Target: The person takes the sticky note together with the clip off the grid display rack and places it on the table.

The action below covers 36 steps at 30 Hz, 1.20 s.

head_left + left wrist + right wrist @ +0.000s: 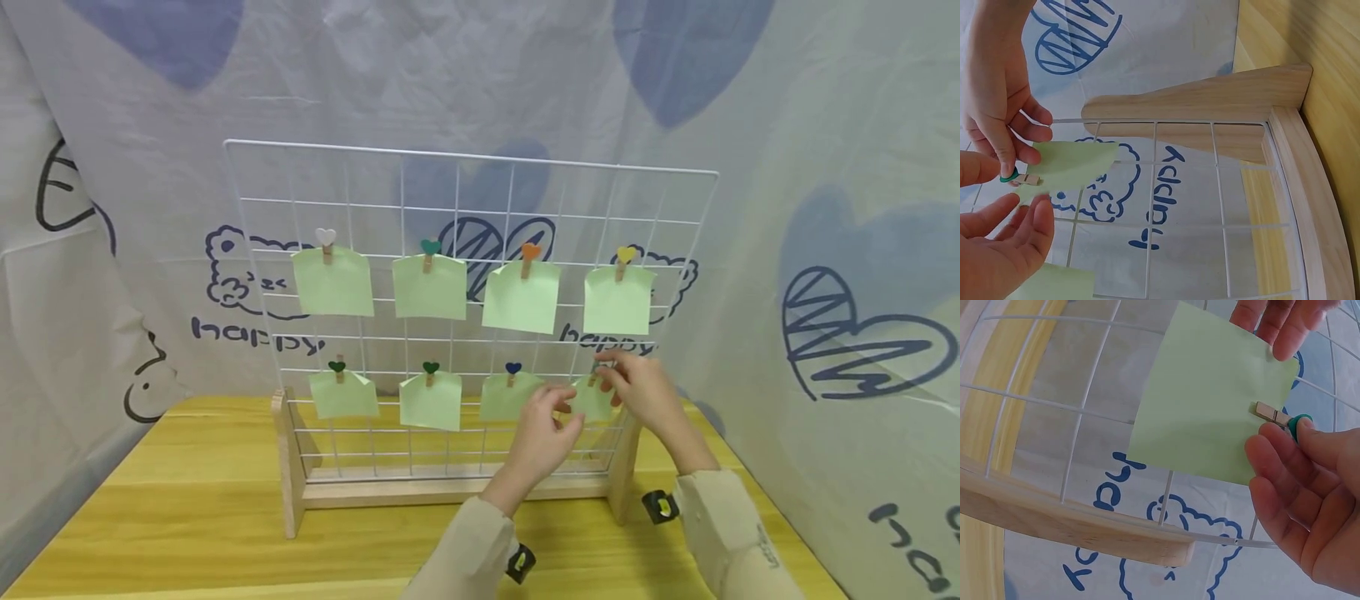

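A small wooden clothespin [1271,414] with a green heart is pinched between the thumb and fingertip of my right hand [1310,487]. It sits at the upper edge of a pale green paper note [1204,400], the rightmost in the lower row on the white wire grid [480,342]. My left hand [542,437] is at the left side of that note, thumb and fingers apart, with fingertips [1282,347] by the paper's edge. Whether the clothespin's jaws close over a wire is hard to see.
Several more notes hang from heart clothespins, among them a blue-heart one [513,369] left of the hands and a yellow-heart one [626,257] above. A wooden stand [450,493] holds the grid on a wooden table [187,500]. Behind hangs a patterned cloth [315,92].
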### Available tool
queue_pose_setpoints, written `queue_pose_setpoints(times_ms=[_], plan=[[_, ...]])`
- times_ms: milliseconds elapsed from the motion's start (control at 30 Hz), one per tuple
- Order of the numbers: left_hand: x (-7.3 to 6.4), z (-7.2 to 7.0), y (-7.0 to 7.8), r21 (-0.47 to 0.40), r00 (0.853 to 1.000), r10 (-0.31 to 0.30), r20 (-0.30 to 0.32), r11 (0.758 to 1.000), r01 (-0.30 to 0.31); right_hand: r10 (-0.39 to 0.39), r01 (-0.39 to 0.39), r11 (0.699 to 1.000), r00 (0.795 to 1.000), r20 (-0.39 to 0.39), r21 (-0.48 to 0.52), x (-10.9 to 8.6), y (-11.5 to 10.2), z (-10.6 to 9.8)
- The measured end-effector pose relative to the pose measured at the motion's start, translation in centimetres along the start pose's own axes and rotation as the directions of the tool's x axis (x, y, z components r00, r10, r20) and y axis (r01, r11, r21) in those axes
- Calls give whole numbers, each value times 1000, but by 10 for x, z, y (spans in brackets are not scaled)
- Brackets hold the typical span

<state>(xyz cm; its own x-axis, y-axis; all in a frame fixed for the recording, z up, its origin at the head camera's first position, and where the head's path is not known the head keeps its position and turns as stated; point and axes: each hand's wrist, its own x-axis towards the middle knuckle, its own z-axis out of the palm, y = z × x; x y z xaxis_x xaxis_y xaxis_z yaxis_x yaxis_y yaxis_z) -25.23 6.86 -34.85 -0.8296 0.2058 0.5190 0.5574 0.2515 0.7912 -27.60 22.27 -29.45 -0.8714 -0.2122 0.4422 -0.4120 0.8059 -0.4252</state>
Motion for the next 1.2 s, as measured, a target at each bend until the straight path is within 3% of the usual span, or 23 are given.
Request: queue_pose_setpoints(times_ms=[167, 533, 1200], plan=[[1, 1, -1, -26, 1000, 10, -10, 1000, -10, -15, 15, 1000, 1000, -12, -7, 0, 2, 2], [7, 6, -5, -20, 998, -42, -36, 999, 41, -91, 86, 995, 991, -94, -54, -1, 2, 7], [5, 4, -5, -6, 998, -4, -64, 1000, 4, -44, 49, 999, 969, -244, 12, -7, 6, 11]])
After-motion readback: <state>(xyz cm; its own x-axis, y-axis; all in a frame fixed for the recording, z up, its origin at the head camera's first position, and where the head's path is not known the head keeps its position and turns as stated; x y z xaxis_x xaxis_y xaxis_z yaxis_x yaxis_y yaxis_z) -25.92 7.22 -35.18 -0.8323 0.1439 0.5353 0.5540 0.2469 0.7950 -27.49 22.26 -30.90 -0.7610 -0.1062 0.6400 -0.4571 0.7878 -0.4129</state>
